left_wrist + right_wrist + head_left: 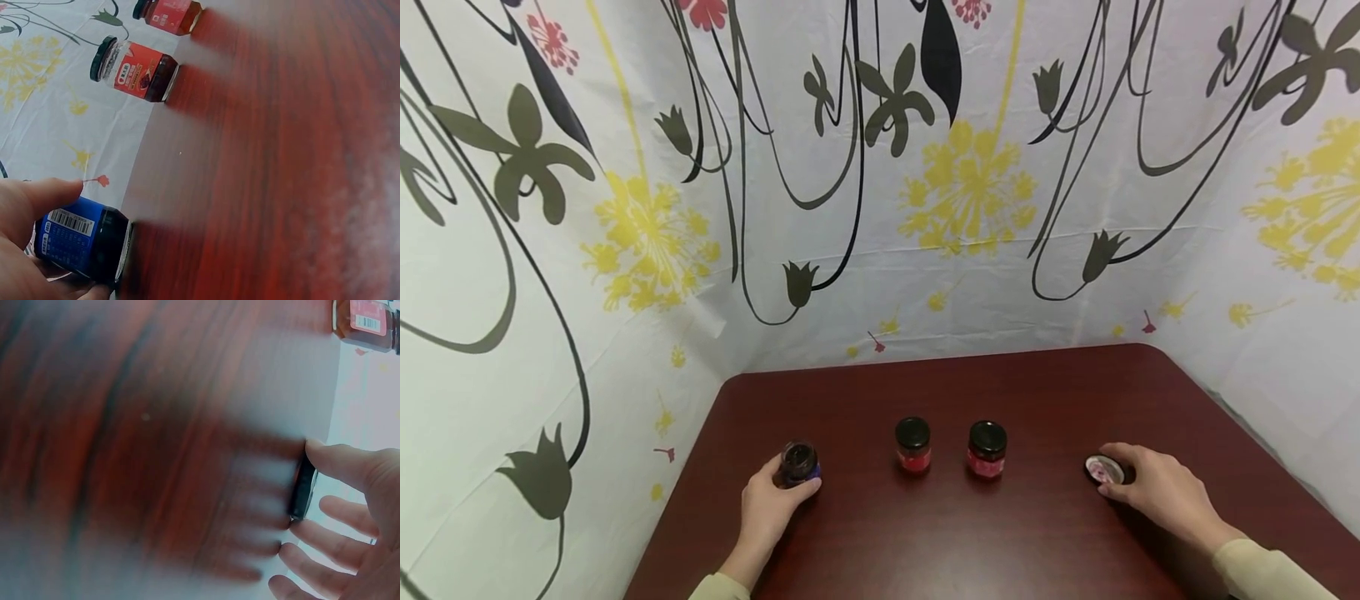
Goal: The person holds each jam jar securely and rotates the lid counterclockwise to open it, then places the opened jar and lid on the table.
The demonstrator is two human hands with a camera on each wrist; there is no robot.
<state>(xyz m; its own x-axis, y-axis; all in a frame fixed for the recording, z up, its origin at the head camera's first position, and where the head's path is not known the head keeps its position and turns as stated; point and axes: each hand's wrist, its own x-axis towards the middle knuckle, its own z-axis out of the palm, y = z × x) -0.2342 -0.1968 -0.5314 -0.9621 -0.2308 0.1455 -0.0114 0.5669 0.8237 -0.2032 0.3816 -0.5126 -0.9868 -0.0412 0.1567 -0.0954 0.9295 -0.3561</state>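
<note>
My left hand (762, 510) grips a small glass jar with a blue label (800, 463) standing at the left of the table. No lid covers its mouth, and dark contents show inside. In the left wrist view the thumb lies over the barcode side of the blue-labelled jar (75, 234). Over at the right, my right hand (1168, 492) pinches a black jar lid (1103, 470) between thumb and fingers. The lid's pale, smeared inner side faces up. Seen edge-on in the right wrist view, the lid (302, 489) is at the table surface.
Between my hands stand two lidded jars, one with a red label (914, 458) and one with a pink label (986, 463), both black-capped. The dark red-brown table (925, 533) meets a flower-printed cloth (865, 233) behind and on both sides.
</note>
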